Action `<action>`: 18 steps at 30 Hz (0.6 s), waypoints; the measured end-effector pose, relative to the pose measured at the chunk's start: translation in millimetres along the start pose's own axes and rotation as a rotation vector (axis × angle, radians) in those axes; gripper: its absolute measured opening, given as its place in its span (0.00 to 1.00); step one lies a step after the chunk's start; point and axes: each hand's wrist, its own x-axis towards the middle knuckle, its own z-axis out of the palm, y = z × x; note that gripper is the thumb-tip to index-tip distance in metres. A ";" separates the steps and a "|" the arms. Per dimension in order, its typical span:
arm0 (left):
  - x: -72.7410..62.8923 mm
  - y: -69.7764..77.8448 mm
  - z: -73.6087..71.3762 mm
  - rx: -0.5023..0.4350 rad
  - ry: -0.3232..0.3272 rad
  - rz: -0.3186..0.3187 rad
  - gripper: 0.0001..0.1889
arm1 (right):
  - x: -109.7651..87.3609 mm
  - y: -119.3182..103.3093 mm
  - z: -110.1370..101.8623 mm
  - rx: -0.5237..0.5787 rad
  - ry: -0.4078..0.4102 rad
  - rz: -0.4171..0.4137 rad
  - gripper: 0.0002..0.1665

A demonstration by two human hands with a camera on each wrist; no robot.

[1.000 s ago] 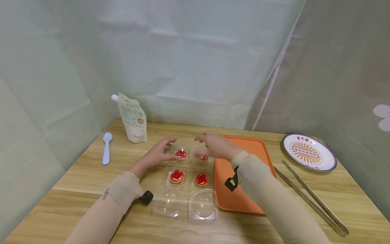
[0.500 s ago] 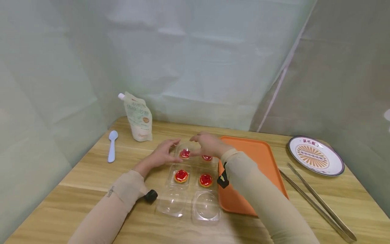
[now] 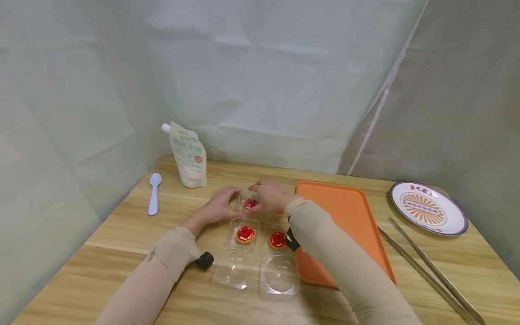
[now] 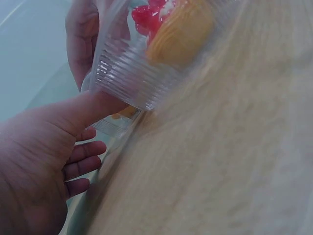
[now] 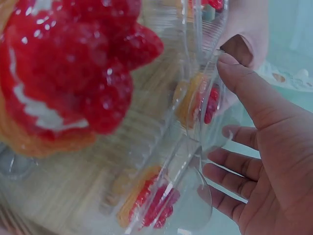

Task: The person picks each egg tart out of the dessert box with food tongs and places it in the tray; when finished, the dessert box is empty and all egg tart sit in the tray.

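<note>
Clear containers (image 3: 232,234) near the hands (image 3: 220,206), ribs (image 4: 124,73) distinct only in wrist views.

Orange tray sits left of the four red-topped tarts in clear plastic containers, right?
Wrong side: the head view shows the orange tray to the right of the four red-topped tarts. The tarts being in clear plastic containers holds.

The head view looks forward and down across the counter (image 3: 109,253) to a cloth backdrop (image 3: 264,81). The left wrist view looks low and close along the left hand (image 4: 44,152), counter slanting; the right wrist view, along the right hand (image 5: 283,156), has one tart (image 5: 73,73) nearest, filling a corner. All three share tarts in clear boxes (image 4: 134,81).
</note>
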 end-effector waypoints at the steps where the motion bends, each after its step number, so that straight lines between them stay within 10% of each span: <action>1: -0.2 -0.2 -0.1 0.000 0.001 0.003 0.42 | 0.6 -0.7 0.5 -0.005 -0.001 -0.003 0.45; 18: -0.4 -1.4 0.5 0.013 0.005 0.004 0.43 | 6.8 -3.1 5.6 0.004 -0.014 0.007 0.47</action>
